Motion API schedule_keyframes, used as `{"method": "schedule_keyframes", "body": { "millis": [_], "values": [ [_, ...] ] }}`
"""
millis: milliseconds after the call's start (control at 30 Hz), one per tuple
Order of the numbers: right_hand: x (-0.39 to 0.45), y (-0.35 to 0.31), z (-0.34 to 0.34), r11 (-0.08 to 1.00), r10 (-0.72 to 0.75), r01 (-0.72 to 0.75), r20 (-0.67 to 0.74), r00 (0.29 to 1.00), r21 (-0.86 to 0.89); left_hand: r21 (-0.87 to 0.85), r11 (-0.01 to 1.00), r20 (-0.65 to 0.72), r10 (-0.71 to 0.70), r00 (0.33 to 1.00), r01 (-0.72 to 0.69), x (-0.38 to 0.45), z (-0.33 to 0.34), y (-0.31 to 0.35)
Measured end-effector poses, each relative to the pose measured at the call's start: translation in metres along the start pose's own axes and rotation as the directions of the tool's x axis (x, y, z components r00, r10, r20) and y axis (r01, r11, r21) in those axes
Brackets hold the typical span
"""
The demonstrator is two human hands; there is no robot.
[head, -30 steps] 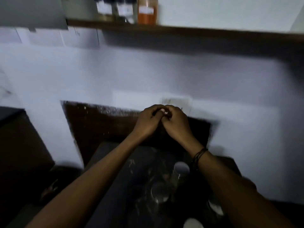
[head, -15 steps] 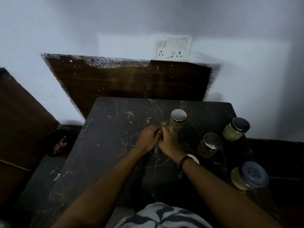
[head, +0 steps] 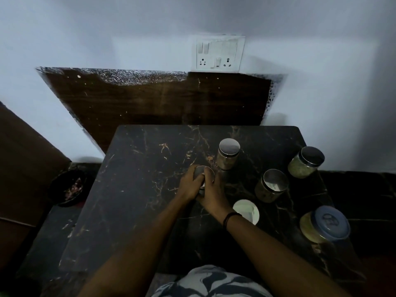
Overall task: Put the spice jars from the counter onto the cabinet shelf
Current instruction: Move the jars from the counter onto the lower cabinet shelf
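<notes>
While four other lidded glass jars (head: 271, 185) stand at three o'clock on the black marble counter (head: 132, 189), left hand (head: 189, 185) and right hand (head: 212, 195) together clasp a small metal-lidded spice jar (head: 203, 173).

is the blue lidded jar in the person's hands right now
No, the blue lidded jar stands alone at the counter's right edge; both hands wrap a metal lidded jar.

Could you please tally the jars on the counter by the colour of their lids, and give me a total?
Silver metal lids: 3, namely the jar held in both hands, the tall jar and the squat jar.
Dark lid: 1, the green-filled jar.
Blue lid: 1, the large jar.
White lid: 1, the jar by the right wrist.
Total: 6 jars.
</notes>
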State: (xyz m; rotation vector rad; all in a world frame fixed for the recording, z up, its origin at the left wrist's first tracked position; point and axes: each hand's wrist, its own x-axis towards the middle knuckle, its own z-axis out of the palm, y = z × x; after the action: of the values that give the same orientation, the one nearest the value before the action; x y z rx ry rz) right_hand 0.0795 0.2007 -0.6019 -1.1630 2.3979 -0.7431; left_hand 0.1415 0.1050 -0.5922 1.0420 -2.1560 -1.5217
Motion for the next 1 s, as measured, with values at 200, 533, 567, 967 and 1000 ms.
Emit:
{"method": "schedule_keyframes", "body": {
  "millis": [200,533,567,967,1000],
  "values": [
    [0.017,-0.005,-0.017,0.94,0.089,-0.015,-0.202,0.975,0.342,-0.183,0.979,-0.094,-0.104,0.99,0.085,0.007,-0.009,0.01],
    [0.051,-0.02,-0.068,0.665,0.166,0.104,-0.283,0.945,0.74,-0.487,0.873,-0.191,-0.089,0.978,-0.016,0.028,-0.022,0.033],
    [0.052,-0.021,-0.069,0.637,0.17,0.097,-0.263,0.95,0.764,-0.524,0.852,-0.184,-0.104,0.977,-0.008,0.029,-0.023,0.034],
    [0.053,-0.029,-0.085,0.526,0.111,0.06,-0.138,0.984,0.848,-0.632,0.775,-0.147,-0.113,0.983,-0.006,0.028,-0.038,0.062],
    [0.057,-0.035,-0.094,0.528,0.091,0.089,-0.16,0.983,0.845,-0.632,0.774,-0.163,-0.081,0.983,-0.041,0.03,-0.042,0.073]
  ]
}}
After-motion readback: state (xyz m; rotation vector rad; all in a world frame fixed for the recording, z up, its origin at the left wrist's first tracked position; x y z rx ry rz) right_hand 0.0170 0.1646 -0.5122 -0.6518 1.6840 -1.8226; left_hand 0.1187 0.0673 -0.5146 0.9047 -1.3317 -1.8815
